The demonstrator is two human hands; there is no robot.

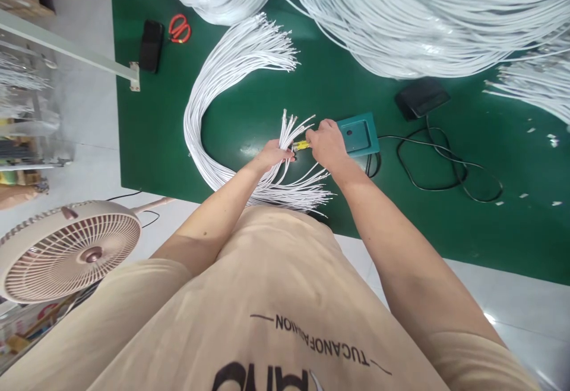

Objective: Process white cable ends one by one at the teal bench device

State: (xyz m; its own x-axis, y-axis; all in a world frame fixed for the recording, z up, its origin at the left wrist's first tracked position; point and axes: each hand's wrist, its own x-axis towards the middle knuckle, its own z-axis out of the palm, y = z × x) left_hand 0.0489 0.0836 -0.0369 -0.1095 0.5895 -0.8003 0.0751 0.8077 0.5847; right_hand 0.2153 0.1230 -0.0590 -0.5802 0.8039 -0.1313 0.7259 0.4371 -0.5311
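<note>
My left hand [269, 155] is closed around several white cables [285, 132], whose ends fan out above the fingers. In my right hand [328, 145] is a small yellow tool [301, 145]; its kind is hard to make out. The tool's tip is close beside the held cables and my left thumb; whether it touches them I cannot tell. Below and left of my hands curves a large bundle of white cables [196, 106], its ends spreading at the top and near my waist. A teal box [369, 126] with a recessed top lies just right of my right hand.
Big coils of white cable [427, 28] cover the back of the green table [249, 97]. A black phone [151, 46] and red-handled scissors [179, 28] lie at the left. A black device [422, 97] with a looped cord sits right. A fan [71, 251] stands off the table's left.
</note>
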